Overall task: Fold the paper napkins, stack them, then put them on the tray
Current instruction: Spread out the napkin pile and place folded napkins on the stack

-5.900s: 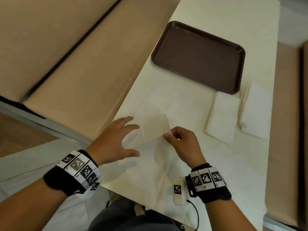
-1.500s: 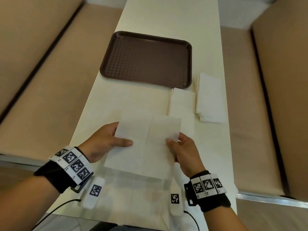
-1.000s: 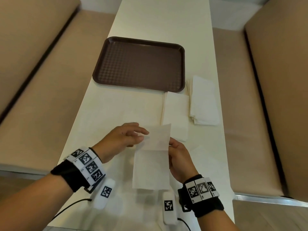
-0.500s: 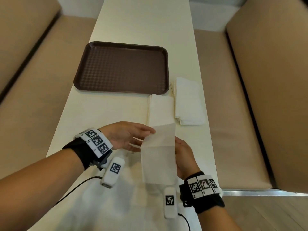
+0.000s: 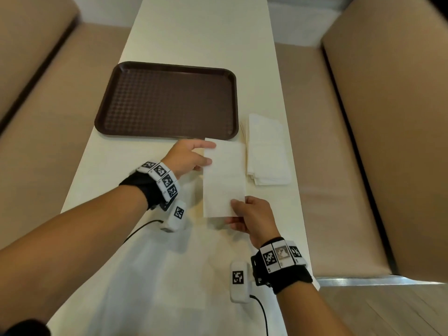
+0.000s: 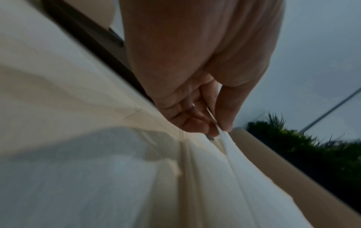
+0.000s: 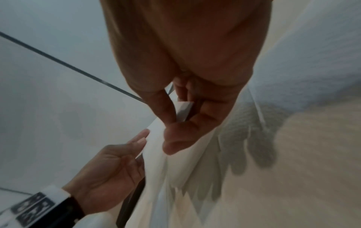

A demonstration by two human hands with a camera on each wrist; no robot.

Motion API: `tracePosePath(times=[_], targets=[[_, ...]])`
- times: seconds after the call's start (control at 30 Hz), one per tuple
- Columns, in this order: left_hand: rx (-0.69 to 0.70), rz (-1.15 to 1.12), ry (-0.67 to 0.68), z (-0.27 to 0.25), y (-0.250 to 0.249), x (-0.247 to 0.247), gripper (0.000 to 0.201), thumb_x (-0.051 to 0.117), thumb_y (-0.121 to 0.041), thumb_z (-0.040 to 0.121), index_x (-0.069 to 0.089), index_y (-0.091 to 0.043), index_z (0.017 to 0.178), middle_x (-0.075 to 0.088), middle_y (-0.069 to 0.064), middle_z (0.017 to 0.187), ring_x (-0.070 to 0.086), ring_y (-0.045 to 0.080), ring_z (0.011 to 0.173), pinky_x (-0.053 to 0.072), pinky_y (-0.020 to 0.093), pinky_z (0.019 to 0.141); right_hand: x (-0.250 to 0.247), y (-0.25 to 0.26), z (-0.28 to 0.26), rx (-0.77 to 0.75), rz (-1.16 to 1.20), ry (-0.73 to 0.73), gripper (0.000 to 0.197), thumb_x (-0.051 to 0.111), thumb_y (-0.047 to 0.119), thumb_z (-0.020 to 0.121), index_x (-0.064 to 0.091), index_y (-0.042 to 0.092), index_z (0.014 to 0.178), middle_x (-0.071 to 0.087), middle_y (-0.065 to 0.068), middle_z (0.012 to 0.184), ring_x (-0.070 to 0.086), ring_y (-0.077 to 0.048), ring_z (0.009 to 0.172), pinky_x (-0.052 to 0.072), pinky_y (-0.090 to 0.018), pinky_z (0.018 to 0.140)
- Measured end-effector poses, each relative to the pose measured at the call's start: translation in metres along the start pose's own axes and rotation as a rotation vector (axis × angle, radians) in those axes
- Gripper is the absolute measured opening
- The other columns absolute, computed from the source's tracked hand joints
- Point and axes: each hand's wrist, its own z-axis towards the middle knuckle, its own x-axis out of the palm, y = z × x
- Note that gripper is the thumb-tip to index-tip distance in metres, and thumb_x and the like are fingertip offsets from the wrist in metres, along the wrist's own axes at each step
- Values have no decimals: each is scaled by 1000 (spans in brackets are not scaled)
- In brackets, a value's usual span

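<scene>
Cream table (image 5: 206,44): left hand (image 5: 186,156) and right hand (image 5: 252,219) pinch folded napkin (image 5: 224,178) ends, aligning it beside stack (image 5: 268,154) near tray (image 5: 167,98).

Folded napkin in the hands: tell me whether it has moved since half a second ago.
Yes. The folded napkin has gone forward, toward the tray: its far edge now almost meets the tray's near rim, beside the napkin stack. Both hands hold it.
</scene>
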Motion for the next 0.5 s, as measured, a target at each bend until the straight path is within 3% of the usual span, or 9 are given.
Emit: tracePosePath(times=[0.1,0.2,0.37,0.5], targets=[[50,198,-31,20,1,1,39,78,-2,82,75,-25,114,63,-7,98,60,1,61,49,16,67,1,5,9,9,-43,-53,16,65,14,96,62,-2,93,71,-21,75,69,-26,54,53,-28,45],[111,380,-15,34,3,5,41,81,-6,80,74,-27,114,65,-4,126,65,6,80,50,23,85,2,5,16,28,-81,-60,20,66,16,96,60,0,86,69,-17,62,65,-24,47,52,-28,45],[170,567,32,43,2,17,47,80,-4,81,71,-21,124,59,-4,134,62,26,113,49,34,101,3,2,22,78,-106,-90,25,66,18,95,62,-2,82,68,-15,59,64,-27,45,50,-27,43],[222,715,40,48,0,23,46,77,-4,84,68,-17,128,54,-4,140,61,24,113,48,29,97,1,3,24,109,-128,-106,34,68,24,95,63,-2,73,66,-15,57,61,-28,45,46,-27,42]])
